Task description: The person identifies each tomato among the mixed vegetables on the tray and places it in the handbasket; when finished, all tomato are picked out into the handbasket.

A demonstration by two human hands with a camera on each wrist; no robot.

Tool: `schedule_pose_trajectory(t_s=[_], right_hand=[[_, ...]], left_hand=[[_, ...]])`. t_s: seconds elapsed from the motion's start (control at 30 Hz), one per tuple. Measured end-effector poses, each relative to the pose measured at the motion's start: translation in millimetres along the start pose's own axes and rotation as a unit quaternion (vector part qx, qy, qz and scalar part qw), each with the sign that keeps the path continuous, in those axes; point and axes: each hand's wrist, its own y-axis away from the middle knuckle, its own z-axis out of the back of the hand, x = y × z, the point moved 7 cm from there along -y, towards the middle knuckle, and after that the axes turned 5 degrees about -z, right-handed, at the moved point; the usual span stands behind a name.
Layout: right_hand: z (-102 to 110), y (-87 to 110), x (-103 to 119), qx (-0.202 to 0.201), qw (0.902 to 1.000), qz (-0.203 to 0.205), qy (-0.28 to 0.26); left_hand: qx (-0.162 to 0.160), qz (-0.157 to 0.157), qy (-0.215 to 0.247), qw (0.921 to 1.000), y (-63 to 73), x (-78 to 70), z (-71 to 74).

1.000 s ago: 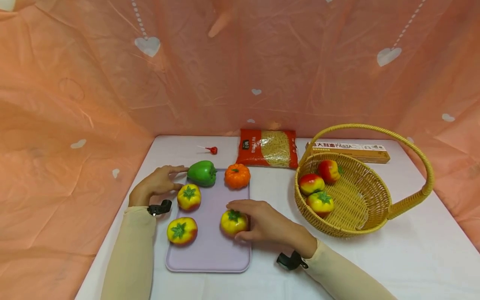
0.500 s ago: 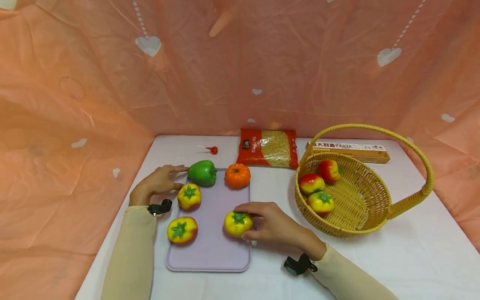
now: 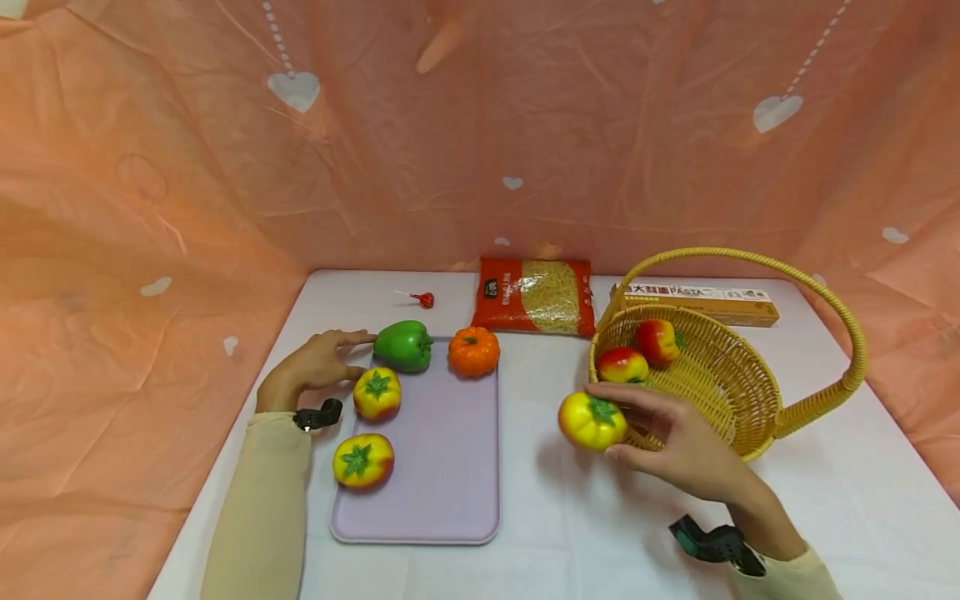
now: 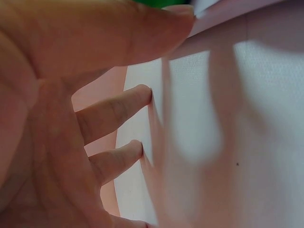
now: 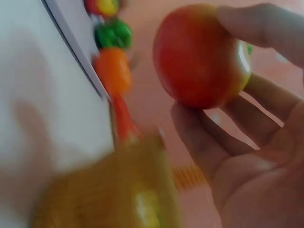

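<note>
My right hand (image 3: 686,442) pinches a yellow-and-red toy persimmon (image 3: 591,421) between thumb and fingers, above the cloth at the basket's left side. In the right wrist view the same persimmon (image 5: 199,57) shows its red underside. The wicker basket (image 3: 720,454) holds more red-and-yellow fruit (image 3: 658,342); part of its contents is hidden behind the right hand. My left hand (image 3: 315,362) rests at the left edge of the lilac tray (image 3: 442,500), fingers extended, fingertips on the white cloth in its wrist view. Beside it are a green bell pepper (image 3: 403,346) and a persimmon (image 3: 377,393).
On the tray also lie another persimmon (image 3: 363,461) and a small orange pumpkin (image 3: 474,352). Behind stand a red pasta bag (image 3: 534,296), a pasta box (image 3: 697,304) and a red lollipop (image 3: 426,300). The basket's tall handle (image 3: 825,292) arches up at the right.
My right hand has lifted the persimmon off the tray's right side and carried it right to the basket's near-left rim. The left hand has stayed in place.
</note>
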Motion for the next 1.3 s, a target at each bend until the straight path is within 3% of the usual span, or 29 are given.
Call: schedule_pose_trajectory(t_s=[0.27, 0.5, 0.7, 1.13, 1.3], right_hand=[[56, 42.1, -12, -0.068, 0.9945, -0.050, 0.062], [74, 56.9, -31, -0.062, 0.9886, -0.091, 0.103], [74, 49.2, -41, -0.050, 0.9830, -0.113, 0.135], [61, 21.9, -43, -0.031, 0.9837, -0.102, 0.145], [55, 13.9, -46, -0.037, 0.9798, -0.102, 0.168]], left_hand=[[-0.003, -0.005, 0.007, 1.0000, 0.9, -0.1, 1.5], [-0.003, -0.004, 0.006, 1.0000, 2.2, 0.0, 2.2], [0.000, 0.000, 0.010, 1.0000, 1.3, 1.5, 0.5], [-0.002, 0.004, 0.013, 0.9999, 0.3, 0.7, -0.3], [0.000, 0.005, 0.013, 0.9999, 0.0, 0.4, -0.8]])
